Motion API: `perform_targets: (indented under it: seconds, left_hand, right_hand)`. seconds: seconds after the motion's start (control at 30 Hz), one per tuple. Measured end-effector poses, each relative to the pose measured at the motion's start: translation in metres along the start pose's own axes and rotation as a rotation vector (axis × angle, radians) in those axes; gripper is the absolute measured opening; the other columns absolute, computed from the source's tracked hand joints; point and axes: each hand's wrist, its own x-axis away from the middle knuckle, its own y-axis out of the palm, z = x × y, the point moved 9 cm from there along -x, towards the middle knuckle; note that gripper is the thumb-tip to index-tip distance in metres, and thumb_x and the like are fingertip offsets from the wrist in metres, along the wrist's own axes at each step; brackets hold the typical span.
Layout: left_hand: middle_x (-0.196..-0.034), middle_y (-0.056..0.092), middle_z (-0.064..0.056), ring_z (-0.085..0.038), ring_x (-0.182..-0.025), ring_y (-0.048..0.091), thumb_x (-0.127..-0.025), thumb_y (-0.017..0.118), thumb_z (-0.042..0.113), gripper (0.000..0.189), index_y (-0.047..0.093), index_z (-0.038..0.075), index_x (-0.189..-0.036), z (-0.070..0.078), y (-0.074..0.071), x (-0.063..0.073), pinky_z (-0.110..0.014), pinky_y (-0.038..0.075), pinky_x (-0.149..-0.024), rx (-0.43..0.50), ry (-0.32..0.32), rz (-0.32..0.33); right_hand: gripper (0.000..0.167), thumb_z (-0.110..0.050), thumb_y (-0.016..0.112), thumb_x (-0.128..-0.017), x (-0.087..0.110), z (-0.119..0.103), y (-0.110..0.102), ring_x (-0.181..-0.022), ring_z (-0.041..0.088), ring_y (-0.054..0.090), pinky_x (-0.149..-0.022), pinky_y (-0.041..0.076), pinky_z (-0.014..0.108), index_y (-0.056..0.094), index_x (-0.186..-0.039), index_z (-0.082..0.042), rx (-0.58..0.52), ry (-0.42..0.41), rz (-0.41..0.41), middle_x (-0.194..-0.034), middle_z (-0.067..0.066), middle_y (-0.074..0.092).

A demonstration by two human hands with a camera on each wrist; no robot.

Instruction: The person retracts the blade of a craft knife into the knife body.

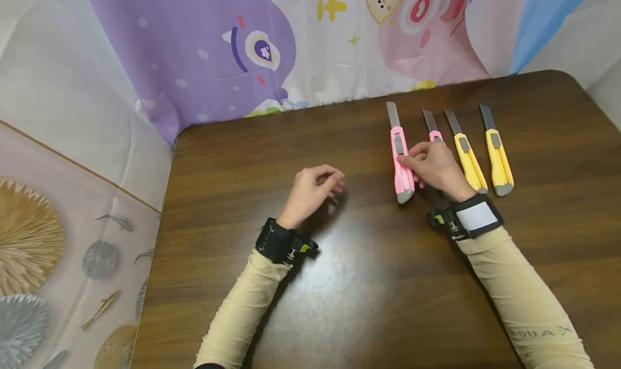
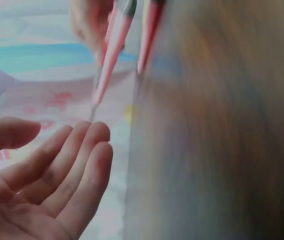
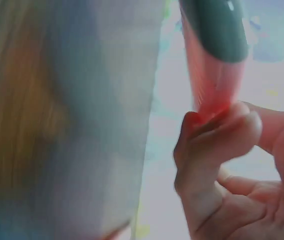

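My right hand [image 1: 436, 167] pinches a pink utility knife [image 1: 402, 178] by the side of its handle, thumb and fingers near the slider. Its bare blade points to the far edge and its grey end towards me. In the left wrist view the held pink knife [image 2: 113, 50] appears raised off the tabletop. The right wrist view shows fingertips around the pink handle [image 3: 212, 85]. A second pink utility knife [image 1: 429, 120] lies partly hidden behind the right hand. My left hand [image 1: 312, 191] hovers over the table, fingers loosely bent, holding nothing.
Two yellow utility knives, one nearer [image 1: 468, 159] and one farther right [image 1: 499, 161], lie with blades out on the brown wooden table [image 1: 218, 196], to the right of the right hand. A patterned curtain [image 1: 330, 56] hangs behind the table's far edge.
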Motion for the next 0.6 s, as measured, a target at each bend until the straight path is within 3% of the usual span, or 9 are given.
perform_targets:
  seconds: [0.17,0.37,0.6]
  left_hand:
    - [-0.104,0.072,-0.025,-0.035,-0.095,0.072,-0.099,0.059,0.012,0.027,0.065,-0.008,-0.115,0.004,0.023,0.003,-0.039,0.063,-0.082,0.168,-0.033,-0.142]
    - [-0.113,0.070,-0.028,-0.038,-0.100,0.071,-0.097,0.060,0.010,0.029,0.063,-0.009,-0.119,0.007,0.040,0.007,-0.043,0.061,-0.088,0.271,-0.085,-0.219]
    - [-0.108,0.071,-0.028,-0.014,-0.078,0.071,-0.095,0.062,0.005,0.026,0.064,-0.007,-0.118,0.003,0.054,0.011,-0.046,0.063,-0.079,0.270,-0.130,-0.268]
  right_hand:
    - [0.029,-0.020,0.067,-0.094,0.005,-0.026,0.017,-0.046,0.010,0.057,-0.046,0.056,0.030,0.062,-0.105,0.006,-0.156,-0.117,-0.051,-0.064,0.000,0.063]
    - [0.027,-0.015,0.068,-0.093,0.016,-0.050,0.030,-0.051,0.008,0.061,-0.051,0.059,0.029,0.061,-0.107,0.007,-0.260,-0.201,-0.078,-0.071,0.005,0.068]
    - [0.025,-0.013,0.068,-0.093,0.026,-0.063,0.039,-0.058,0.006,0.064,-0.056,0.060,0.030,0.060,-0.106,0.005,-0.290,-0.245,-0.068,-0.085,0.019,0.071]
